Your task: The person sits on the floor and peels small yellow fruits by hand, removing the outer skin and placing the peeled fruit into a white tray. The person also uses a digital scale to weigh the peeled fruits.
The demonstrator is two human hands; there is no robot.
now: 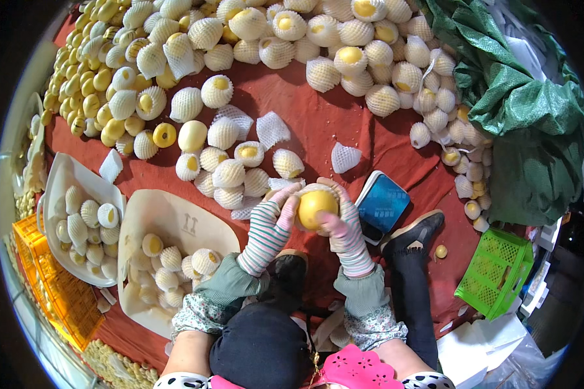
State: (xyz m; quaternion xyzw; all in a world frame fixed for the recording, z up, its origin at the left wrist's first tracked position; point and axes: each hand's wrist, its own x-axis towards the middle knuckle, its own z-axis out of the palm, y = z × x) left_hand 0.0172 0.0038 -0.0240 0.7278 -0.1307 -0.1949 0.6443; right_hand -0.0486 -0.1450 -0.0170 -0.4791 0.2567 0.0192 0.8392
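Observation:
A round yellow fruit (316, 209), partly wrapped in a white foam net sleeve, is between my two hands in front of me. My left hand (277, 209), in a striped fingerless glove, grips its left side. My right hand (339, 214), gloved alike, holds its right side, with fingers over the front. Just beyond the hands lie several foam-netted fruits (228, 172), a bare yellow fruit (164, 135) and loose foam net sleeves (273, 130). Another loose foam net sleeve (345, 157) rests on the red cloth (311, 116).
A large heap of netted fruits (275, 51) curves across the back. At left are a white tub (53, 194), a wide white container (175, 209) and an orange crate (63, 296). A blue box (384, 202), green crate (494, 272) and green woven sheet (525, 97) lie right.

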